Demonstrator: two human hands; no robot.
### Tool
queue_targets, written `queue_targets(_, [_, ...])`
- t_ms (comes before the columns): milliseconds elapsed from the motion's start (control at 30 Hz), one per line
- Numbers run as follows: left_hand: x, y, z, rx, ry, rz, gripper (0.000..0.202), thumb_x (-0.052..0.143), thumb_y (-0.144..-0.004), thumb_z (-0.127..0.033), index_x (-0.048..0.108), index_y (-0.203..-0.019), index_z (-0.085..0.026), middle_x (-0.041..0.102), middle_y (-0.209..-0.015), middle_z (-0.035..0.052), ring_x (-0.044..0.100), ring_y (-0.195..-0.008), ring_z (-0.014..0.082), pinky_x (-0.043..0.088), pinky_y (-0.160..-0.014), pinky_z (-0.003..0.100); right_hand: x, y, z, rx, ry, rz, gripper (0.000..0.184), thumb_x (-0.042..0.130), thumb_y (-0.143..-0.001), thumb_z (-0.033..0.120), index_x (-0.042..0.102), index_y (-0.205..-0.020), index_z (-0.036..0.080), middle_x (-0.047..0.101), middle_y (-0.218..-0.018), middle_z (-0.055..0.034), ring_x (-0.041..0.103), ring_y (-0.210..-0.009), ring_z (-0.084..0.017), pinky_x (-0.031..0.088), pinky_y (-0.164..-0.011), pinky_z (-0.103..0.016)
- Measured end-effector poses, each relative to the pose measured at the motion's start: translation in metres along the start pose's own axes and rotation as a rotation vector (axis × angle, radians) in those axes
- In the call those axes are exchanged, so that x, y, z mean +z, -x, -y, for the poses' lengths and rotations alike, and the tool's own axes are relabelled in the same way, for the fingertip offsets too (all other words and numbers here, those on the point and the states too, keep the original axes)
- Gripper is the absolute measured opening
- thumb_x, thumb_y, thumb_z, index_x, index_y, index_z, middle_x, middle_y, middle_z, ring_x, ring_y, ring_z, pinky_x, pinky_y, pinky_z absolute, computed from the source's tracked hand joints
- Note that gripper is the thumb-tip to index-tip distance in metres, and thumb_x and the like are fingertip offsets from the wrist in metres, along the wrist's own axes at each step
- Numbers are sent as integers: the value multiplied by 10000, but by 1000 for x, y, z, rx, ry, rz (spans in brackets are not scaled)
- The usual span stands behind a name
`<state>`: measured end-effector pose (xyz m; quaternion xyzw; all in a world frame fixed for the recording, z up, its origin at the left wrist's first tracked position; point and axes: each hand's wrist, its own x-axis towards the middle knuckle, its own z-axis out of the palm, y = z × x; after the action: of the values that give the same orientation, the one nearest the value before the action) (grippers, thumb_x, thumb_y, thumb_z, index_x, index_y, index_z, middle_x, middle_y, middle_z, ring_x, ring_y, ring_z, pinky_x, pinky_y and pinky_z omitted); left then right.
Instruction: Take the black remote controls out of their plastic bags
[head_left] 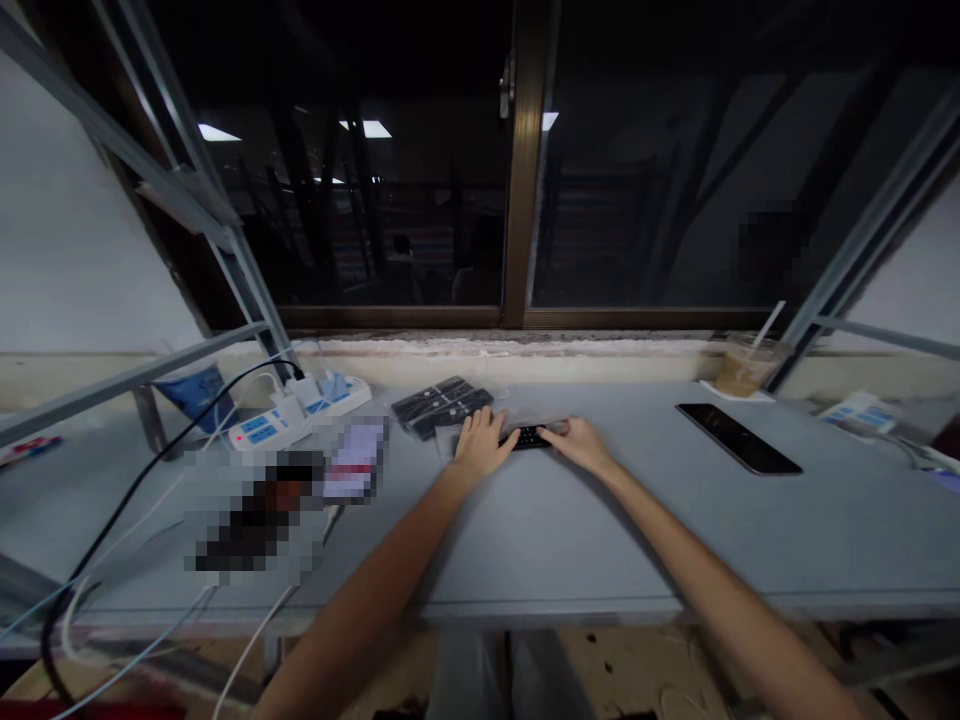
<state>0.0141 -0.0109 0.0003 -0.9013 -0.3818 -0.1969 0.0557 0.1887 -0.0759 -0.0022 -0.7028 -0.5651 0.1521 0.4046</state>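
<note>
Dark window panes (390,200) with a brown metal frame (523,200) form the background and reflect ceiling lights. Below the window, a grey worktop (570,540) spans the view. Grey metal posts (238,265) rise at both sides of the worktop.

White-and-blue power strip (277,425): positioned on the left of the worktop; a red indicator is lit, and plugs and cables are attached. Pixelation covers an area in front of it; the contents cannot be identified. Dark-screened phone (739,438): lies flat, right of the hands. Dark wrapped items (442,405): lie overlapping beyond the left hand, near the window ledge. Lidded cup (741,368): stands upright behind the phone, contains a brown drink and carries a straw.

Left hand (482,442): palm down, fingers moderately spread, at the left end of a black keypad device (529,437); whether it grips cannot be determined. Right hand (579,445): narrow, holding the right end of the device between thumb and fingers. The device is located between the hands at the worktop's centre, keypad upward, with small pale buttons visible; its ends are partly covered.
</note>
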Motion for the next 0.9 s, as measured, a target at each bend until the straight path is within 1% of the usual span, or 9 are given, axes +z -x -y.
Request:
queue_targets(133, [-5,0,1,5,-4,-66,445,316,-864,-424,445,-1223,-194,478,-1145,112,421,-1050,256,325,-886,373,-2,-2,-1,11,-19,-165,548,632,-598,497,578,-1017,147,550,-549,15,529,-510,-168,407,-480,-276])
queue_targets(233, [-11,1,0,-15,-15,-108,419,395,-840,-369,441,-1220,-200,479,-1133,108,423,-1042,257,331,-875,372,-4,-2,2,-51,-94,-360,745,630,-606,510,405,-1234,180,575,-857,-51,553,-614,-165,467,-575,-326])
queue_targets(300, [-14,1,-1,-28,-24,-120,428,455,-810,-340,449,-1210,-190,496,-1097,106,433,-1028,257,337,-865,369,-7,1,7,-183,-60,-460,788,654,-593,492,363,-1271,213,506,-1075,-100,563,-793,-198,470,-696,-363])
queue_targets(367, [-16,1,-1,-31,-24,-129,423,473,-799,-332,468,-1192,-175,512,-1074,104,444,-1018,253,340,-864,368,-8,7,14,-374,79,-465,718,668,-602,460,428,-1235,225,451,-1185,-116,505,-1004,-248,413,-836,-402])
queue_targets(433, [-17,1,-2,-19,-10,-133,377,447,-816,-330,503,-1155,-175,529,-1067,95,462,-1000,240,345,-861,363,-6,12,21,-563,236,-412,521,652,-650,426,545,-1123,234,461,-1215,-107,450,-1103,-270,349,-905,-424])
queue_targets(567, [-18,-1,-1,119,17,-94,296,330,-878,-282,596,-976,-200,574,-997,49,506,-927,177,364,-820,305,-1,15,26,-734,339,-234,219,548,-785,328,624,-974,250,607,-1074,-52,539,-1000,-214,344,-896,-401])
queue_targets(667, [-19,-3,3,236,-6,-78,266,378,-868,-299,591,-998,-207,583,-994,42,505,-933,174,356,-821,303,-5,10,18,-726,286,-195,198,459,-839,250,643,-908,234,675,-880,-25,601,-829,-173,403,-816,-346])
queue_targets(733, [-19,-4,9,227,-35,-101,293,456,-831,-313,552,-1087,-206,579,-1022,51,496,-953,198,343,-833,332,-12,6,8,-642,240,-262,215,449,-834,242,657,-886,222,678,-849,-31,609,-784,-173,438,-736,-315])
queue_targets(900, [-17,-8,31,-15,-25,-148,269,392,-862,-250,557,-1074,-232,602,-1006,38,503,-958,202,327,-843,358,-36,-3,-15,-372,227,-545,284,456,-801,239,660,-994,202,662,-878,-44,594,-724,-168,439,-627,-281])
